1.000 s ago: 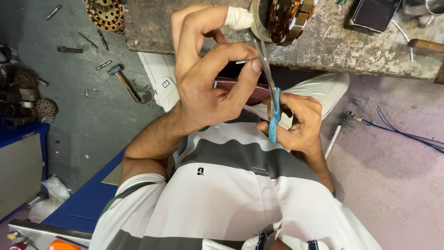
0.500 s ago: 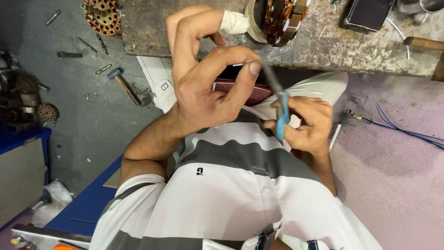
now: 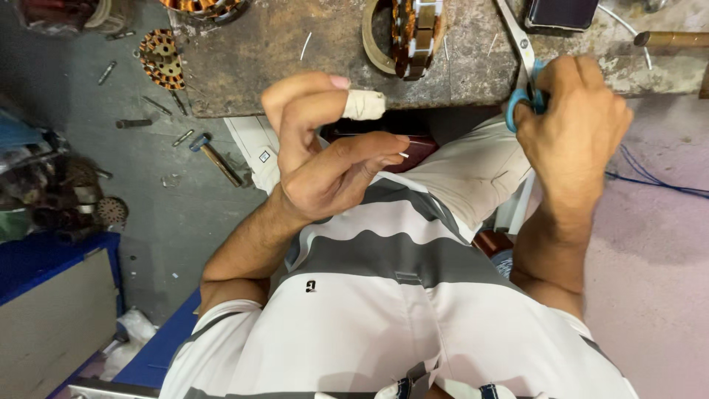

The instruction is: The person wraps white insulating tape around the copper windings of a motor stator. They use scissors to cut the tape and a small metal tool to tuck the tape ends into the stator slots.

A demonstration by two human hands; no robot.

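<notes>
1. Blue-handled scissors [image 3: 526, 81] sat in the right hand [image 3: 572, 125], upper right of frame; fingers were closed through the loops and the blades pointed up over the workbench [image 3: 295, 52].
2. Left hand [image 3: 325, 159], centre frame, pinched a thin white sliver [image 3: 402, 155] between thumb and finger. One finger wore a white bandage [image 3: 364, 106]. Other fingers were curled loosely.
3. To do it well, I'd judge: keep the pinch near the sliver's end so it doesn't flex, bring the blades square to it, and keep the bandaged finger clear of the edge.
4. Hands were well apart, so scissors and sliver weren't lined up.
5. Motor stator [image 3: 415, 33] with copper windings stood on the bench, top centre, with a tan tape ring just beside it on the left.
6. Second stator [image 3: 161, 59] lay on the grey floor [image 3: 155, 214], upper left, with a hammer [image 3: 214, 157] and loose bolts near it.
7. Blue wire [image 3: 657, 181] ran across the pink floor at right.
8. Bench edge sat close to both hands; the stator could crowd the scissor tips.
</notes>
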